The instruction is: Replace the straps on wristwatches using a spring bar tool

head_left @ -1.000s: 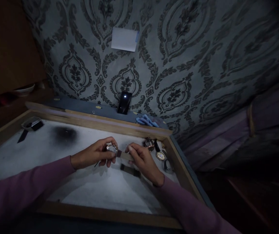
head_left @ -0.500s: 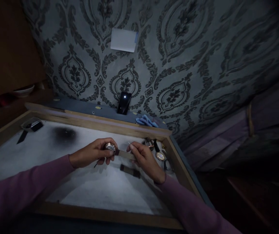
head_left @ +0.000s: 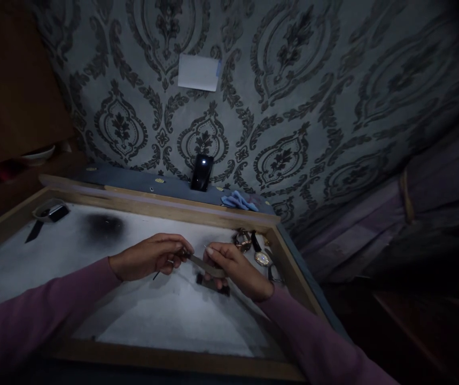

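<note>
My left hand [head_left: 155, 256] is closed on a wristwatch [head_left: 185, 255] near the middle of the framed board. Its case is tilted edge-on, mostly covered by my fingers, so the dial is hidden. A flat grey-brown watch strap [head_left: 208, 267] runs from the case to my right hand [head_left: 239, 267], whose fingers are closed around its far end. A thin, light tip pokes up by my right thumb; what it belongs to is hidden. Below my right fingers, a dark strap piece [head_left: 213, 284] lies on the white surface, partly covered.
A raised wooden rim [head_left: 161, 202] borders the white surface [head_left: 165, 321]. Several watches [head_left: 262, 259] lie at the right; another watch [head_left: 58, 212] is far left. Behind the rim are a phone [head_left: 202, 173] leaning on the wall and a blue cloth [head_left: 239, 200].
The watch has turned in my left hand, from its round face showing to edge-on. My right hand has dropped slightly, and the strap now slopes down towards it.
</note>
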The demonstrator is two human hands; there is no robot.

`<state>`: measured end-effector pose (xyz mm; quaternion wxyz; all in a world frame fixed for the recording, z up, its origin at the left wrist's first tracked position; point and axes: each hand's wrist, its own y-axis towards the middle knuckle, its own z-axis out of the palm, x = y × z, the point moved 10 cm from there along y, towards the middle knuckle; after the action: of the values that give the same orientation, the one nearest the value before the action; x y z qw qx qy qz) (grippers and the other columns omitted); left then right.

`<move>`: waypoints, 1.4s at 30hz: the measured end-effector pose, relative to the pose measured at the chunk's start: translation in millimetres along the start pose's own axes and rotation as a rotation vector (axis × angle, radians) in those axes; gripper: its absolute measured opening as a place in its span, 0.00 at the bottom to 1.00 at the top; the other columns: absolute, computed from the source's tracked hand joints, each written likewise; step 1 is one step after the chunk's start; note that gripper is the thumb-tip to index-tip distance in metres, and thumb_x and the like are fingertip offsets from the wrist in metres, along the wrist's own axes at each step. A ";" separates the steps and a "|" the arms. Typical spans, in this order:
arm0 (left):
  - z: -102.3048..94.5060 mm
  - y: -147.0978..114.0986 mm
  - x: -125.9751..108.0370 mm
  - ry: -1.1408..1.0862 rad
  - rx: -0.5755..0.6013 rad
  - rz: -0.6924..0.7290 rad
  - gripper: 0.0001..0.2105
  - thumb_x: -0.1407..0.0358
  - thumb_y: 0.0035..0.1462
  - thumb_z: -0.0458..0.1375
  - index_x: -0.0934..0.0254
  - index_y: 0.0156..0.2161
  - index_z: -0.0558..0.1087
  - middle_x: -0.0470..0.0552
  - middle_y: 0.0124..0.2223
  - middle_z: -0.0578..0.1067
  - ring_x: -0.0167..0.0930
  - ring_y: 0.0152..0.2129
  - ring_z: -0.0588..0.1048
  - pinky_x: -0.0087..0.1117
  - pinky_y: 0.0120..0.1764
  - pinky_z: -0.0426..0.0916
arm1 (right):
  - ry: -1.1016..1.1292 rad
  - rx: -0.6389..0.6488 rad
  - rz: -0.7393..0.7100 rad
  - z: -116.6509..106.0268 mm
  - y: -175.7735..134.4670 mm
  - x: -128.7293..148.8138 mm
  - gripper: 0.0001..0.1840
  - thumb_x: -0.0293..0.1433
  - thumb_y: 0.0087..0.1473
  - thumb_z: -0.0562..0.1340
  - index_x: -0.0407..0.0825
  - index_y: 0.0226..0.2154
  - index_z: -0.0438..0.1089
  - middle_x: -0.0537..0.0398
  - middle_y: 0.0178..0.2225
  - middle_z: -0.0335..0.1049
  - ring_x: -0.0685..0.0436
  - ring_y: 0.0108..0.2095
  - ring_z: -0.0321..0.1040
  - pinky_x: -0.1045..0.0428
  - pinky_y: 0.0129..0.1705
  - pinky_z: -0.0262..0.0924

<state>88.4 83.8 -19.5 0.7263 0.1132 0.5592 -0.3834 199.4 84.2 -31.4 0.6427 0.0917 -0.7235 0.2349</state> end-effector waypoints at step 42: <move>16.2 -5.3 -0.6 0.411 0.146 0.067 0.13 0.58 0.56 0.60 0.66 0.34 0.65 0.43 0.26 0.69 0.21 0.18 0.64 0.23 0.21 0.56 | -0.626 0.011 -0.285 27.4 -21.3 45.1 0.22 0.40 0.67 0.48 0.47 0.25 0.62 0.58 0.22 0.66 0.52 0.22 0.62 0.57 0.27 0.54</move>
<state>96.4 70.8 -11.9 0.5991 0.2600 0.6622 -0.3674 177.3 60.7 15.5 0.4152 0.2630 -0.8642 0.1073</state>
